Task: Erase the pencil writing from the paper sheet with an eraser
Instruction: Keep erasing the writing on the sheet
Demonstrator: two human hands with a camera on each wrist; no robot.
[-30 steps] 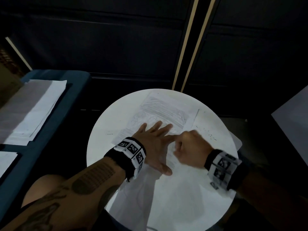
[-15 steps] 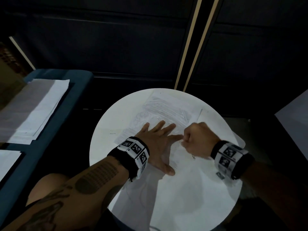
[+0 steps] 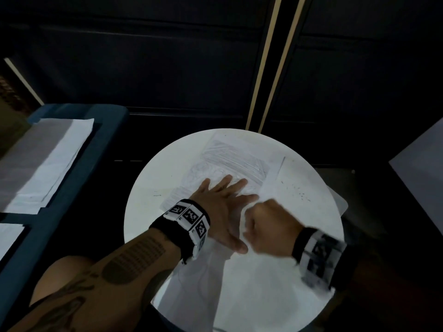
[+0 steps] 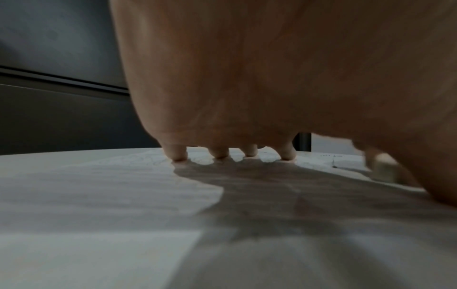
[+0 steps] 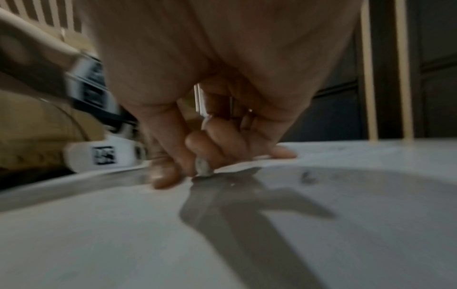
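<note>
Round table (image 3: 148,212) | left hand (image 3: 223,207) flat on paper sheet (image 3: 235,161) | right hand (image 3: 271,228) pinches eraser (image 5: 203,167)

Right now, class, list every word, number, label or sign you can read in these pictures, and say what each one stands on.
No text can be read.
Paper sheet: pencil shading and scribbles, no legible words.
Left wristband: black-and-white square code markers, patterns rather than letters.
Right wristband: the same kind of markers, blurred.
Papers on the blue surface: too dim to tell whether anything is written.
</note>
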